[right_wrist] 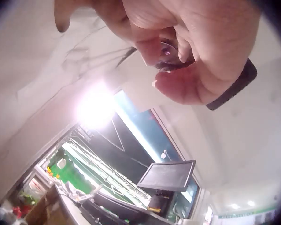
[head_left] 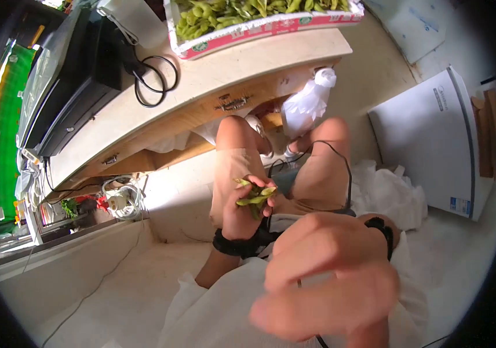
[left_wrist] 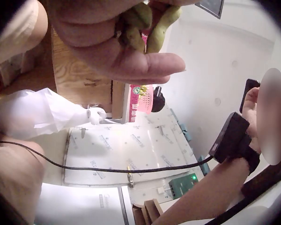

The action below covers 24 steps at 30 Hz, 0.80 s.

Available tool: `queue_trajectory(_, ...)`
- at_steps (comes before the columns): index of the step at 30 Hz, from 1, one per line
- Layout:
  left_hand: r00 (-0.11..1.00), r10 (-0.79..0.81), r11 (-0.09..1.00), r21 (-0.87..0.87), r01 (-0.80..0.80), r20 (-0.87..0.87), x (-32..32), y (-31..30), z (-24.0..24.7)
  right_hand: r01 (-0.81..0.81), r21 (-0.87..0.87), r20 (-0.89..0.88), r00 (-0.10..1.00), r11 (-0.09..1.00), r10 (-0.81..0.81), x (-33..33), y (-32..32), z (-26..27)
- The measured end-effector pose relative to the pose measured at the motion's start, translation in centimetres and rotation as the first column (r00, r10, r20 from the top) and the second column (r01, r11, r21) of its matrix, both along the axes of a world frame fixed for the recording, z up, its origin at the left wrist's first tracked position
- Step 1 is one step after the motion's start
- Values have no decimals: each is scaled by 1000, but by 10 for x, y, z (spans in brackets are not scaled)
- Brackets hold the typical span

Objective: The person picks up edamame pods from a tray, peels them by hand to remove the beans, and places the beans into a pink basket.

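Several green edamame pods (head_left: 255, 199) lie in my left hand (head_left: 239, 210), whose fingers curl round them above the lap. The left wrist view shows these pods (left_wrist: 158, 30) close up between the fingers and thumb. My right hand (head_left: 329, 278) is raised close to the head camera, large and blurred, with bent fingers and a gap beside the thumb. In the right wrist view, its thumb (right_wrist: 178, 86) and fingertips are beside a dark-edged lens (right_wrist: 167, 51) near the face. Whether they grip it I cannot tell.
A box of edamame (head_left: 265, 26) stands on the counter (head_left: 213, 72) ahead, beside a black machine (head_left: 77, 87) with a coiled cable. Below hangs a tied white bag (head_left: 309, 101). To the right is a white appliance (head_left: 427, 136). A black cord (head_left: 343, 153) crosses the right leg.
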<state>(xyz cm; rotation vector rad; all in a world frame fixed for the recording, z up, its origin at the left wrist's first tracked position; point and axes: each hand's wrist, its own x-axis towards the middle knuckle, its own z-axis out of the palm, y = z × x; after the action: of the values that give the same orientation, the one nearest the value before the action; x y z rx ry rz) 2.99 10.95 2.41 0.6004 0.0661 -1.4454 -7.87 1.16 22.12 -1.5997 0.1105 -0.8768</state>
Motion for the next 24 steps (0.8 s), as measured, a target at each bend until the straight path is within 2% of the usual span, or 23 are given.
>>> queue_trajectory(2,999,8,998,-69,-5,35,-1,-3,-3,-12,-6,45,999,1000,13,1,-6,-17)
queue_trajectory(4,996,76,993,84,-79,40,-4,-5,16,-111,-351,-124,990,930,72,-4,-25,-46)
queue_trajectory(5,999,-31,996,-90,30,-9,5,4,-2,-102,-335,-195,980,937,37,-2,-25,-63)
queue_trajectory(6,979,67,996,49,-78,191,-4,-2,34,-93,-314,-268,963,945,6,1,-23,-80)
queue_trajectory(8,983,117,991,44,-124,138,-7,-6,29,-98,-310,-336,942,946,-12,-5,-18,-114)
queue_trajectory(10,989,70,998,-10,-69,132,-6,-2,21,-94,-300,-405,914,949,-38,-9,-11,-129)
queue_trajectory(12,983,61,992,99,-79,175,-10,-2,18,-51,-447,-424,891,893,-161,-13,-8,-135)
queue_trajectory(13,979,72,991,96,-91,191,-14,0,13,-39,-494,-421,885,869,-200,-14,-5,-137)
queue_trajectory(17,974,57,988,128,-87,220,-24,2,7,-64,-572,-450,858,818,-248,-21,0,-146)
queue_trajectory(19,993,68,983,165,-83,99,-26,1,8,-48,-499,-416,889,865,-190,-23,0,-146)
queue_trajectory(20,992,69,982,167,-86,104,-26,0,8,-47,-497,-412,892,867,-187,-25,-1,-147)
queue_trajectory(21,990,32,991,122,-50,140,-25,0,8,-38,-266,-374,925,963,-66,-29,-1,-147)
queue_trajectory(22,984,-3,997,80,-11,177,-24,-2,9,-50,-16,-305,952,999,43,-33,-4,-147)
queue_trajectory(23,979,-98,991,108,80,179,-18,-2,13,-69,80,-292,952,994,90,-38,-9,-147)
queue_trajectory(24,979,-101,990,118,80,179,-18,-4,15,-69,90,-290,953,994,92,-39,-13,-143)
